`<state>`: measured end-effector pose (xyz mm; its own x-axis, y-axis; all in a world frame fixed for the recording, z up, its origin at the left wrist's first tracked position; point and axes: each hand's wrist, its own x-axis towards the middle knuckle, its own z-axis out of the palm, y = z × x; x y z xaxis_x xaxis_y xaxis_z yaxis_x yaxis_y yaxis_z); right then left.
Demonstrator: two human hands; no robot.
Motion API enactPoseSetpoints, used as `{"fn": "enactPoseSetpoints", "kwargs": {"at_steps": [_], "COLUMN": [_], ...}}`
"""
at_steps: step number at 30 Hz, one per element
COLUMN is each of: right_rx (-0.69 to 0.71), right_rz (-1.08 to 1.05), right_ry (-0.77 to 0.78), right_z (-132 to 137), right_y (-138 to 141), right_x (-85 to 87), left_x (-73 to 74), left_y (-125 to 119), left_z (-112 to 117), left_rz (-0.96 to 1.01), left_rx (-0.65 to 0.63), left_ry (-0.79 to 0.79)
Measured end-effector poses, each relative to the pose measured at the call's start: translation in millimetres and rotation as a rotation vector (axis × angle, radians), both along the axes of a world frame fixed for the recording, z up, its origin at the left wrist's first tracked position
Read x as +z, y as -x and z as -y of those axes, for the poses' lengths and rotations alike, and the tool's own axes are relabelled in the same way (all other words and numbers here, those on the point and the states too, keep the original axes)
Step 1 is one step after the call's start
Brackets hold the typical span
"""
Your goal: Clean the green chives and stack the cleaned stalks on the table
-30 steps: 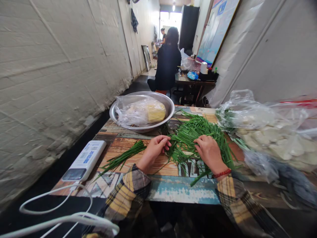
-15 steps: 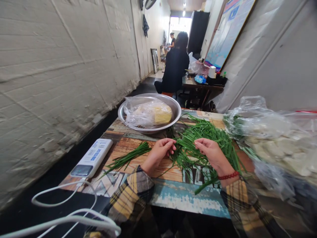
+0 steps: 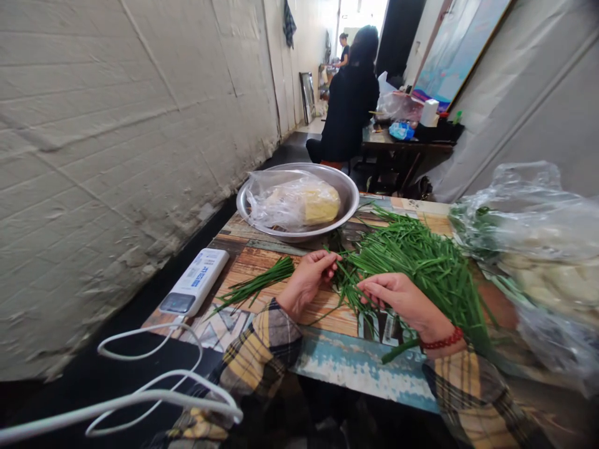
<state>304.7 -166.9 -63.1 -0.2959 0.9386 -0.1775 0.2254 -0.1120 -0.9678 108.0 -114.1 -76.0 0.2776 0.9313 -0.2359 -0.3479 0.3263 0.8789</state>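
Note:
A big loose pile of green chives lies across the patterned wooden table. My left hand is at the pile's left edge, fingers curled and pinching a few stalks. My right hand, with a red bead bracelet at the wrist, rests on the pile's near side, fingers closed on some stalks. A small sorted bunch of chives lies apart on the table, left of my left hand.
A metal basin holds a plastic bag with a yellow block. A white power bank with a white cable sits at the left. Clear plastic bags bulge at the right. A person in black sits at a far table.
My right hand has lifted off the pile's top and drawn nearer and leftward, toward my left hand. The camera has tilted, shifting the view.

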Motion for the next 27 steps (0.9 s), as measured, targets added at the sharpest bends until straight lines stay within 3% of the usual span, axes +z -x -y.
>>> {"fn": "enactPoseSetpoints", "kwargs": {"at_steps": [5, 10, 14, 17, 22, 27], "right_rx": [0.027, -0.267, -0.480, -0.415, -0.147, -0.140], "right_rz": [-0.003, -0.047, 0.036, 0.185, 0.601, 1.025], "right_ry": [0.025, -0.141, -0.307, -0.355, -0.543, -0.700], "right_z": [1.8, -3.1, -6.7, -7.8, -8.9, -10.4], "right_y": [-15.2, -38.7, -51.5, -51.4, -43.8, -41.6], "right_x": [10.5, 8.4, 5.4, 3.5, -8.8, -24.1], "left_x": [0.3, 0.7, 2.5, 6.9, 13.9, 13.6], "left_y": [1.9, 2.3, 2.5, 1.9, 1.6, 3.4], "left_z": [-1.3, -1.7, -0.6, 1.8, 4.2, 3.6], "left_rz": [0.029, 0.016, 0.047, 0.116, 0.090, 0.040], "left_rx": [0.048, 0.043, -0.032, -0.089, -0.048, -0.066], "left_ry": [0.002, -0.018, -0.070, -0.069, -0.039, 0.016]}}
